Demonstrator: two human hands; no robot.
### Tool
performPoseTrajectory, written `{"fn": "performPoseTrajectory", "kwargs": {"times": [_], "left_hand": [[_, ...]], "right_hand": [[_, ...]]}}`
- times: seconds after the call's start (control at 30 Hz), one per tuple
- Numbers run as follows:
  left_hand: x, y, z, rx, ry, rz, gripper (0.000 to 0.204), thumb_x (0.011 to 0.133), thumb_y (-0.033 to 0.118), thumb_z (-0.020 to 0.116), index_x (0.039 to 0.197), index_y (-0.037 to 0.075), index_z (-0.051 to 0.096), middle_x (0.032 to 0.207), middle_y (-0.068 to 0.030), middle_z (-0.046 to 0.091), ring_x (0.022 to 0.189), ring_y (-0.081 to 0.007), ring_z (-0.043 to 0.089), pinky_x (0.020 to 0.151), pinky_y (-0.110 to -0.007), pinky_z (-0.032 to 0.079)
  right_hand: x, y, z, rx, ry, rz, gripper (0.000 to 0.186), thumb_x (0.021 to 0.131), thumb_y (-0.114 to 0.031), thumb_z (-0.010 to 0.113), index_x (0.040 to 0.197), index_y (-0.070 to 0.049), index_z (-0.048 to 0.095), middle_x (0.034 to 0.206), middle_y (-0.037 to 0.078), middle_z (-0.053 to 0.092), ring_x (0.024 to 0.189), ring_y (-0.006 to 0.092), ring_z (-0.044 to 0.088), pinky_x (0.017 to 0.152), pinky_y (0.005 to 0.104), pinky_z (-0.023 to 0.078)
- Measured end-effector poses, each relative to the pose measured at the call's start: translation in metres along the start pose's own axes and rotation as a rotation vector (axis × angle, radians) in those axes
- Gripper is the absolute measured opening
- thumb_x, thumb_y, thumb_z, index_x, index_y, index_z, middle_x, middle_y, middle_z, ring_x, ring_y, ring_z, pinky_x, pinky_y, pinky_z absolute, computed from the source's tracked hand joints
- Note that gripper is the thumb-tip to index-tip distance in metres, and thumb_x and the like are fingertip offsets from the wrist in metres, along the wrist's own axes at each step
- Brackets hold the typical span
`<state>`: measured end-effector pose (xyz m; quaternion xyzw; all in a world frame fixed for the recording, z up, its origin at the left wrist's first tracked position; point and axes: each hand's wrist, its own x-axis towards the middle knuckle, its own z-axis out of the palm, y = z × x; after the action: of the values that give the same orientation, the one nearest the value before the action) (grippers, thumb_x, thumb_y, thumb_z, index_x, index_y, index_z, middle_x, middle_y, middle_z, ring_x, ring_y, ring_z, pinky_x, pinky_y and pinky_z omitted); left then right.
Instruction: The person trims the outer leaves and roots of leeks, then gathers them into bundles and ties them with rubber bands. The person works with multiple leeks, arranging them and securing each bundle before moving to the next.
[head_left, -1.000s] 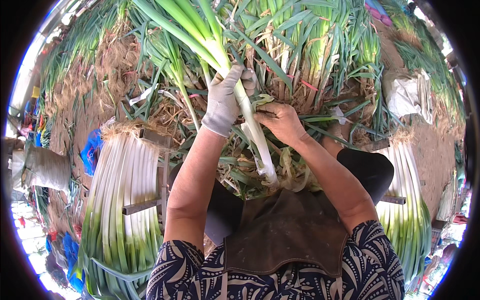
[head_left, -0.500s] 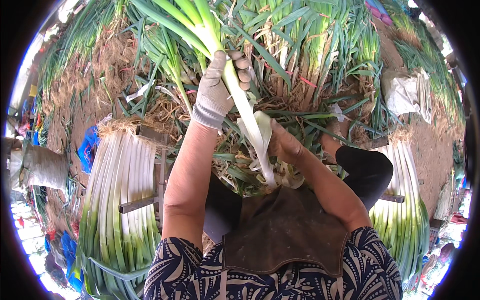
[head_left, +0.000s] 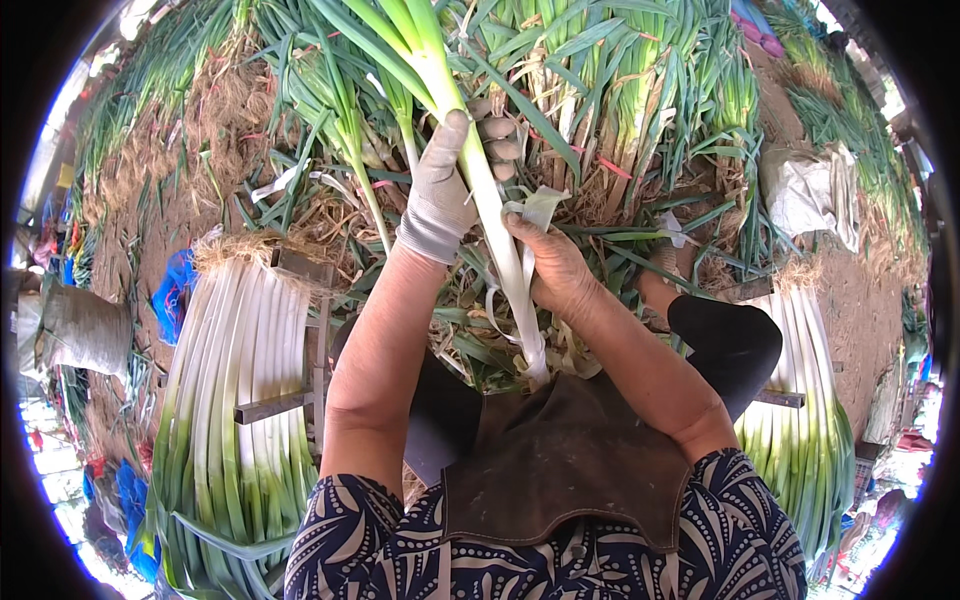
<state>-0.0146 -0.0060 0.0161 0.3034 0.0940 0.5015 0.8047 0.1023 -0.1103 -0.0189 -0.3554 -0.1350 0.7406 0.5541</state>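
The right hand (head_left: 553, 262) has risen along the leek (head_left: 485, 200) since half a second ago — it was lower down, off the right side of the stalk, and is now up close against it. The pale leaf flap (head_left: 540, 205), which hung by the middle of the stalk, now sticks up above the thumb on the right, and a thin strip (head_left: 491, 310) curls loose on the left of the stalk's near part. I take this to mean that the outer layer is partly off, with some of it still attached. The bare right hand is nearly closed, thumb and fingers seeming to pinch the flap; its fingertips are partly hidden. The left hand (head_left: 440, 185), gloved, is curled firmly round the upper stalk, thumb across the top and fingertips showing beyond the right edge. The leek lies between the two hands in the middle of the scene, slanting from its green leaves at the far left down to its root end, just by the brown apron (head_left: 560, 460). Leaf scraps (head_left: 470, 350) lie below it. A left stack (head_left: 245, 350) and a right stack (head_left: 800, 360) of leeks flank the person, roots far and greens near; more leeks stand massed beyond — the far bunches (head_left: 620, 110).
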Motion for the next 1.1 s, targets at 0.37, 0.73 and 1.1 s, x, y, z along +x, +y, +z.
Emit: {"fn": "performPoseTrajectory", "kwargs": {"times": [0.37,0.73,1.1], "left_hand": [[-0.002,0.000,0.000,0.080,0.067,-0.057,0.034,0.092,0.030,0.060,0.115,0.005,0.055,0.095,-0.0101,0.067,0.074,-0.0188,0.064,0.057,-0.028,0.052],[-0.001,0.029,-0.014,0.001,-0.008,0.042,0.046,0.093,0.044,0.054,0.112,0.003,0.057,0.090,-0.0108,0.067,0.062,-0.0186,0.058,0.054,-0.027,0.048],[0.001,0.039,-0.031,-0.155,-0.124,0.070,0.049,0.092,0.044,0.053,0.117,0.002,0.057,0.102,-0.0136,0.066,0.061,-0.0155,0.049,0.052,-0.027,0.042]], "right_hand": [[0.002,0.005,0.004,0.195,0.182,-0.119,0.020,0.091,-0.020,0.062,0.103,-0.005,0.057,0.090,0.006,0.060,0.080,0.0194,0.060,0.075,0.0354,0.051],[-0.027,-0.017,-0.063,-0.156,-0.013,0.067,0.024,0.095,-0.029,0.054,0.087,-0.007,0.056,0.074,-0.003,0.051,0.057,0.0054,0.044,0.053,0.0221,0.037],[-0.047,0.032,-0.103,-0.725,-0.227,0.090,0.061,0.097,-0.051,0.038,0.119,0.002,0.058,0.102,0.013,0.064,0.093,0.0191,0.060,0.085,0.0325,0.047]]}}
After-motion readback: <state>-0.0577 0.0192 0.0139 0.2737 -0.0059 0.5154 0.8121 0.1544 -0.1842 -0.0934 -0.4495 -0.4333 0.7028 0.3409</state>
